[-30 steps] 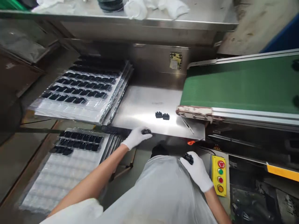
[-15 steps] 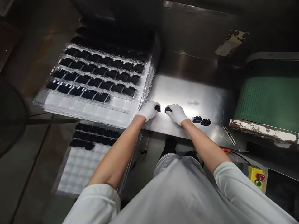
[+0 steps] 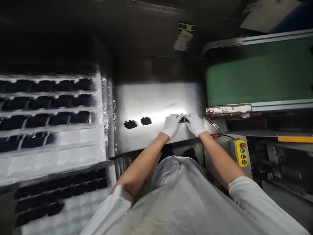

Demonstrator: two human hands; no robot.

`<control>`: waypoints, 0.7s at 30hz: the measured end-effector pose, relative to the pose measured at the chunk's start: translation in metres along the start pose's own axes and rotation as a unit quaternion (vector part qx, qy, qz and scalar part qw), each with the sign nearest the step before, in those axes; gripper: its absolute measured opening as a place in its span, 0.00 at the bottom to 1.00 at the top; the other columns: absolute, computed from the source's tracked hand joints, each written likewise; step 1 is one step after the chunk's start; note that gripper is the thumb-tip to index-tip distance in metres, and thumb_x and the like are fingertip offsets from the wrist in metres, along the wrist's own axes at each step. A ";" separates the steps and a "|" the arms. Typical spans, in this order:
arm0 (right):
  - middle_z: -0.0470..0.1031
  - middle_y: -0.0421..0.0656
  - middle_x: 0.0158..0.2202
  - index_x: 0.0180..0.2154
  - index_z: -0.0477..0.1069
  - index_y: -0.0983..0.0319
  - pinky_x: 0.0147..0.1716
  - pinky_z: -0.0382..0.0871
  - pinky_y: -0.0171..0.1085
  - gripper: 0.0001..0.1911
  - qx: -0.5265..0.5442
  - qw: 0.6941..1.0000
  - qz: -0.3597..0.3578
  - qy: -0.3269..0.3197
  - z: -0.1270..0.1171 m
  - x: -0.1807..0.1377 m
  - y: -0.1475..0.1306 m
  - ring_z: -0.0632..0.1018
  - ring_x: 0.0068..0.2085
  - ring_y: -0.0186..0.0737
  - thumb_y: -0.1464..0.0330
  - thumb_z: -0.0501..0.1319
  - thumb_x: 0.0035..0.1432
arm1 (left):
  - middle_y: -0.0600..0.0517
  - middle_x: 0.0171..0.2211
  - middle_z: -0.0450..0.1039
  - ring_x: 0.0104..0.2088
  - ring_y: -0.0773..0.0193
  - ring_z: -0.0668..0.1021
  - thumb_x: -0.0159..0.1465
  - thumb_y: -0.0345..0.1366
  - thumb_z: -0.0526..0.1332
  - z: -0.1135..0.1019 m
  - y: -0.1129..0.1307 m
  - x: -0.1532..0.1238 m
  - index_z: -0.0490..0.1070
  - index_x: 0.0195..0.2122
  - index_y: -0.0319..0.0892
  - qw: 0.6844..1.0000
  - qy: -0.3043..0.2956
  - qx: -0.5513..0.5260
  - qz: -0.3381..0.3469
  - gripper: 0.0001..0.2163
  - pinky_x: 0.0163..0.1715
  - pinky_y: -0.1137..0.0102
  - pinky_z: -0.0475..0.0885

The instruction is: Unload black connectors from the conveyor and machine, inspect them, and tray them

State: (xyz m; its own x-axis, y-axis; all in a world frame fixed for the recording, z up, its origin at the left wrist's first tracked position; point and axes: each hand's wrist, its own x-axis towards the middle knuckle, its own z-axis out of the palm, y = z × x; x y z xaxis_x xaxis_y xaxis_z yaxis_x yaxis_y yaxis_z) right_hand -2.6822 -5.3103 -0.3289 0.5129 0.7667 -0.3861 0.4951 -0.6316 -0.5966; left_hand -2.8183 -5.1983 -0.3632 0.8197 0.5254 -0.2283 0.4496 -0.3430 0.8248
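Note:
Both my hands wear white gloves and meet near the right front of a shiny steel plate (image 3: 156,98). My left hand (image 3: 171,124) and my right hand (image 3: 195,124) have their fingertips curled together on small black parts (image 3: 182,120), which show only as a dark spot between the fingers. Two more black moulded parts (image 3: 130,124) (image 3: 146,121) lie side by side on the plate, to the left of my left hand and apart from it.
Clear plastic trays (image 3: 80,150) with rows of black parts are stacked on the left, and another tray (image 3: 73,202) sits lower. A green conveyor belt (image 3: 256,75) ends at the plate's right edge. A yellow button box (image 3: 241,152) stands below it.
My hands have shifted from the plate's left edge toward its right end by the conveyor. Two black parts now lie to their left. The view has swung and blurred.

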 end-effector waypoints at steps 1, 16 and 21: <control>0.75 0.54 0.56 0.50 0.78 0.59 0.65 0.54 0.60 0.18 0.048 0.999 0.023 0.012 0.006 0.001 0.007 0.67 0.61 0.62 0.74 0.64 0.57 | 0.38 0.56 0.75 0.61 0.39 0.70 0.62 0.29 0.65 0.005 -0.003 0.008 0.74 0.61 0.43 1.000 -0.009 -0.017 -0.003 0.24 0.65 0.44 0.60; 0.71 0.39 0.28 0.32 0.67 0.59 0.33 0.72 0.37 0.17 0.727 0.610 0.212 0.233 0.023 -0.281 0.148 0.75 0.31 0.35 0.53 0.66 0.52 | 0.47 0.38 0.80 0.39 0.61 0.84 0.64 0.28 0.61 0.072 0.076 -0.118 0.75 0.42 0.40 0.641 -0.042 -0.599 -0.478 0.07 0.36 0.68 0.83; 0.71 0.39 0.24 0.28 0.67 0.60 0.26 0.68 0.35 0.14 0.756 0.543 0.199 0.307 -0.038 -0.334 0.210 0.72 0.25 0.34 0.62 0.70 0.50 | 0.51 0.31 0.76 0.29 0.70 0.78 0.64 0.28 0.65 0.185 0.207 -0.095 0.76 0.37 0.39 0.736 -0.205 -0.494 -0.415 0.01 0.29 0.76 0.77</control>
State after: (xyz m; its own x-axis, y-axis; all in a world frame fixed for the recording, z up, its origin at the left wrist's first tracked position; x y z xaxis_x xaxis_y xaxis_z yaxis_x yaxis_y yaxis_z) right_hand -2.7231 -5.7029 -0.2985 0.7349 0.1292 -0.6657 -0.6444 0.4389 -0.6262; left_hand -2.7379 -5.4636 -0.2670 0.5373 -0.1146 -0.8356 0.5449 0.8034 0.2402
